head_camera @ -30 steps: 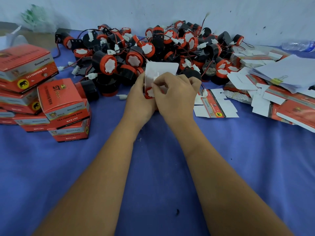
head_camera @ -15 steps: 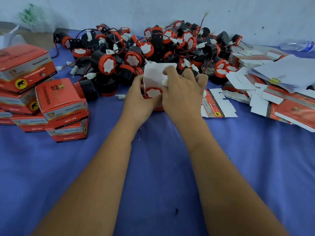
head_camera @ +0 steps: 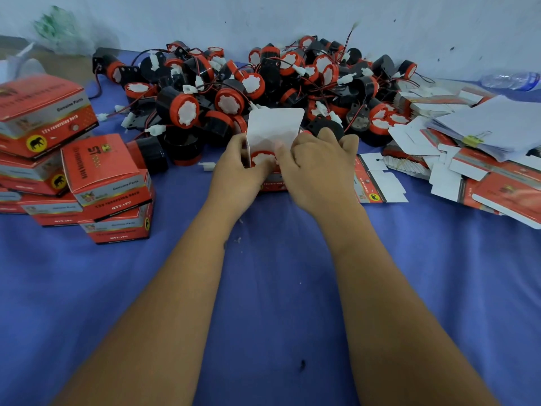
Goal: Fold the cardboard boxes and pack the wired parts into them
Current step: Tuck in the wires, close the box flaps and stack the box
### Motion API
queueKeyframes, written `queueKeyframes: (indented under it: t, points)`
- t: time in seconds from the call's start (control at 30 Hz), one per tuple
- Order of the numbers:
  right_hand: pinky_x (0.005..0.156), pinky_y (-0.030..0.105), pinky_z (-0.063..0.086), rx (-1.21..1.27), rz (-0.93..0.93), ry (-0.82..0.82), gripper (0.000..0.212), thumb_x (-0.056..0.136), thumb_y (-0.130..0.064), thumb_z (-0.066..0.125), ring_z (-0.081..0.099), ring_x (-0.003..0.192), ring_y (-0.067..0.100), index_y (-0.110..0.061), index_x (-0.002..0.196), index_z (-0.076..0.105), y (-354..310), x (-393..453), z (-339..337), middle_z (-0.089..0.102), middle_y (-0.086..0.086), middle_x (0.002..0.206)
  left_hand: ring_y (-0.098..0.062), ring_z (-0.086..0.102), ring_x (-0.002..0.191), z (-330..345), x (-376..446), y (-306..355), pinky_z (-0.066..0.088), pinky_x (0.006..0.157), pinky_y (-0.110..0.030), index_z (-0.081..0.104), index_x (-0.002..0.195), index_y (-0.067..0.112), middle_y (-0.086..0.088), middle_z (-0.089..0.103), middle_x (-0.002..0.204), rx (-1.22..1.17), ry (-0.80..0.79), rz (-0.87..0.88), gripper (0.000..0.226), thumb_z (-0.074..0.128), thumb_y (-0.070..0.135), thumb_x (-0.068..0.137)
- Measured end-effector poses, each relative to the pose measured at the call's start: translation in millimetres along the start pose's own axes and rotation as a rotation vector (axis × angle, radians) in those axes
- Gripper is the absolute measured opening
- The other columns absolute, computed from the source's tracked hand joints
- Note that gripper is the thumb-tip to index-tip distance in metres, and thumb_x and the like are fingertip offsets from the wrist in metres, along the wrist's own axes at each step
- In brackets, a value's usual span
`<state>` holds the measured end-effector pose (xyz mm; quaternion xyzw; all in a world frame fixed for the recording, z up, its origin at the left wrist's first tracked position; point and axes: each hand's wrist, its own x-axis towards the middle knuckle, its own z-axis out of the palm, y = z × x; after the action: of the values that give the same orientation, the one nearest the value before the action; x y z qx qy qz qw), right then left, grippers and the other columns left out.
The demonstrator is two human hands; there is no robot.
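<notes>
Seating a wired part (head_camera: pixel 261 158) in an open box (head_camera: pixel 273 183).
Both hands, left hand (head_camera: pixel 237 171) and right hand (head_camera: pixel 317 168), grip the box; a trapped wire beneath the raised flap (head_camera: pixel 275 126) could prevent closure.

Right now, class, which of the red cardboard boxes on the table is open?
The box between the left hand and right hand: its white lid flap stands up, a horn showing inside. The stacked boxes at left are closed.

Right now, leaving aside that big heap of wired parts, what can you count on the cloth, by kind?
Closed red boxes, stacked left: 7 in view
Open box, being filled: 1
Plastic bottle: 1
Yellow binder clip: 1
Total: 10
</notes>
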<state>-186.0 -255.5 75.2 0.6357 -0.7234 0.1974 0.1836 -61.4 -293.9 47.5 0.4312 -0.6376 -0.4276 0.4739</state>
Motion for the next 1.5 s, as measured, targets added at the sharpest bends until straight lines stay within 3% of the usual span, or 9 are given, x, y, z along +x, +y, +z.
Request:
queueKeyframes:
  t: [0.17,0.3,0.5,0.67,0.77,1.03,1.17,1.3,1.5]
  points:
    - [0.085,0.036,0.017,0.053,-0.008,0.033,0.056,0.103,-0.042,0.025,0.042,0.089,0.018,-0.014,0.08,0.069,-3.5,-1.1,7.1,0.061,-0.005,0.095,-0.004,0.063,0.11,2.0,-1.5,7.7,0.053,0.09,-0.025,0.054,0.132,0.027,0.011,0.066,0.121,-0.233,-0.08,-0.048,0.035,0.048,0.029,0.098]
    - [0.094,0.034,0.02,0.141,-0.064,0.069,0.044,0.103,-0.036,0.039,0.047,0.107,0.02,-0.01,0.094,0.073,0.4,-2.2,13.7,0.061,-0.002,0.112,-0.01,0.069,0.102,1.0,-0.1,13.2,0.055,0.075,-0.019,0.058,0.134,0.015,-0.004,0.072,0.118,-0.424,-0.103,-0.117,0.044,0.026,0.03,0.108]
    - [0.09,0.036,0.044,0.49,-0.119,0.195,0.018,0.086,-0.014,0.067,0.058,0.106,0.027,-0.002,0.099,0.073,1.0,-4.2,14.5,0.059,0.01,0.124,-0.011,0.064,0.11,-2.2,3.8,9.3,0.053,0.095,-0.029,0.06,0.124,0.026,0.005,0.07,0.115,-0.239,-0.047,-0.062,0.037,0.035,0.01,0.102]
    - [0.08,0.026,0.053,0.97,0.211,0.228,0.015,0.089,-0.009,0.064,0.064,0.086,0.014,-0.011,0.102,0.07,4.0,-3.8,11.7,0.065,-0.002,0.101,-0.011,0.061,0.114,-3.5,3.0,5.1,0.05,0.1,-0.031,0.05,0.138,0.032,0.006,0.065,0.123,-0.125,-0.038,-0.065,0.045,0.046,0.009,0.099]
    - [0.079,0.022,0.049,0.948,0.249,0.157,0.008,0.086,-0.003,0.066,0.061,0.085,0.011,-0.007,0.086,0.073,9.0,-1.2,14.4,0.062,-0.003,0.089,-0.009,0.059,0.115,-1.9,2.6,5.3,0.049,0.098,-0.028,0.045,0.139,0.033,0.007,0.063,0.125,-0.071,-0.039,-0.046,0.053,0.048,0.002,0.096]
    - [0.083,0.021,0.046,0.846,0.118,0.033,0.011,0.087,-0.008,0.066,0.058,0.095,0.012,-0.01,0.089,0.076,-1.1,-2.3,14.7,0.061,-0.012,0.087,-0.008,0.06,0.109,-1.7,2.8,4.6,0.05,0.081,-0.012,0.048,0.141,0.028,0.004,0.064,0.123,-0.069,-0.03,-0.045,0.053,0.052,0.002,0.095]
    - [0.074,0.026,0.046,1.086,0.188,0.0,0.021,0.086,-0.024,0.058,0.057,0.086,0.016,-0.01,0.082,0.073,-3.1,-3.4,8.0,0.063,0.0,0.083,-0.002,0.059,0.109,-1.1,1.9,4.6,0.05,0.086,-0.017,0.049,0.136,0.033,0.014,0.064,0.119,-0.054,-0.012,-0.039,0.048,0.055,0.008,0.095]
    - [0.097,0.03,0.042,0.875,0.111,0.024,0.023,0.088,-0.03,0.069,0.048,0.111,0.015,-0.021,0.108,0.074,-5.7,-6.3,11.9,0.058,-0.002,0.109,0.003,0.061,0.105,-1.0,-0.1,5.1,0.054,0.087,-0.021,0.052,0.133,0.034,0.017,0.064,0.115,-0.076,-0.019,-0.04,0.041,0.056,0.015,0.097]
    - [0.089,0.023,0.038,0.691,0.122,0.169,0.034,0.082,-0.023,0.073,0.044,0.105,0.018,-0.019,0.115,0.068,-1.8,-2.1,10.8,0.052,0.002,0.109,-0.007,0.058,0.116,-1.7,1.4,5.4,0.051,0.101,-0.033,0.05,0.138,0.029,0.008,0.063,0.124,-0.036,-0.017,-0.033,0.049,0.055,0.006,0.095]
